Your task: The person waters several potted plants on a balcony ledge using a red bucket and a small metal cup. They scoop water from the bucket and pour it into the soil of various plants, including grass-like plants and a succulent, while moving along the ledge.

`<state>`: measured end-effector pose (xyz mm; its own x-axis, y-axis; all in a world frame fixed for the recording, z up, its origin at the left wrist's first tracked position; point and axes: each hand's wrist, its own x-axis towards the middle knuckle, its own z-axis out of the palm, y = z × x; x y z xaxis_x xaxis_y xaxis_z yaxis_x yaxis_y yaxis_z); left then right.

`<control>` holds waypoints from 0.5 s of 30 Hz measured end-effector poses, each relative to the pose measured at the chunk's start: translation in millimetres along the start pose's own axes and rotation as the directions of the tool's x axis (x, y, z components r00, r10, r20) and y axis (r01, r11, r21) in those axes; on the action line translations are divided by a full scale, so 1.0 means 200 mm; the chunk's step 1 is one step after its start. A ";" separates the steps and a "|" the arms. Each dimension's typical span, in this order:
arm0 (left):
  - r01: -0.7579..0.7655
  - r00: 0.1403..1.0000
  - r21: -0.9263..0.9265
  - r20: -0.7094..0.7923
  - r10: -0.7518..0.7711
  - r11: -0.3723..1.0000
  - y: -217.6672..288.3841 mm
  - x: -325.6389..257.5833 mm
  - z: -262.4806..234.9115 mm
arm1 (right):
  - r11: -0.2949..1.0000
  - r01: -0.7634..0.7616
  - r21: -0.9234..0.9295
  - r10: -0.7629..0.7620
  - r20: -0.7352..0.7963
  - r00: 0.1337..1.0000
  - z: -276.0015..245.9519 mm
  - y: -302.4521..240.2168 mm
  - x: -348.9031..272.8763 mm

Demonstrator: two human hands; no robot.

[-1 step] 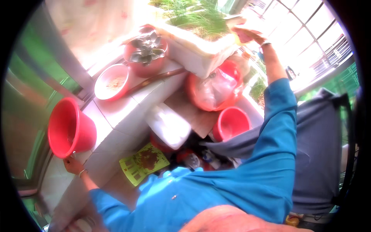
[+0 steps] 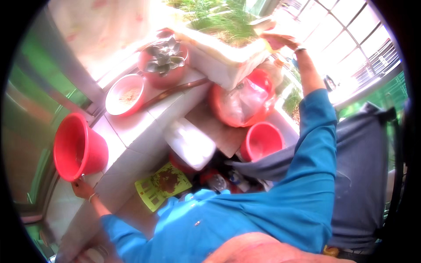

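On the left, my left hand (image 2: 82,190) is closed at the near rim of a red plastic bucket (image 2: 97,151), by its handle end. The bucket stands tilted on a white tiled ledge (image 2: 133,129), its mouth facing left. My right arm reaches far forward. At the right corner of a white foam planter box (image 2: 210,61), my right hand (image 2: 280,41) has its fingers stretched out over the edge; glare washes out their tips. Thin green plants (image 2: 215,17) fill the box. A pale, blurred object (image 2: 263,24) beside that hand is too bright to make out.
A potted succulent (image 2: 164,59) and a pink bowl of grainy matter (image 2: 127,95) sit on the ledge. Below are a red basin with plastic bags (image 2: 241,98), a small red bucket (image 2: 263,140), a white container (image 2: 190,144) and a yellow-green tray (image 2: 162,186). Dark cloth (image 2: 359,175) hangs right.
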<state>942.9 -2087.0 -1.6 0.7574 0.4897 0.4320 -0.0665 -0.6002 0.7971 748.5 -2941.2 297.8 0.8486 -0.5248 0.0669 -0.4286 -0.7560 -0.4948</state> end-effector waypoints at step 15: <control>-0.117 0.993 0.295 0.023 0.115 0.948 -0.04 0.05 -0.03 | 0.930 0.131 -0.344 -0.094 0.124 0.988 0.10 0.00 0.09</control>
<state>946.7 -2072.3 -1.4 0.7593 0.4026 0.5113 0.0399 -0.8130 0.5809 769.5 -2943.2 281.2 0.9169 -0.3992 0.0052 -0.3937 -0.9064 -0.1530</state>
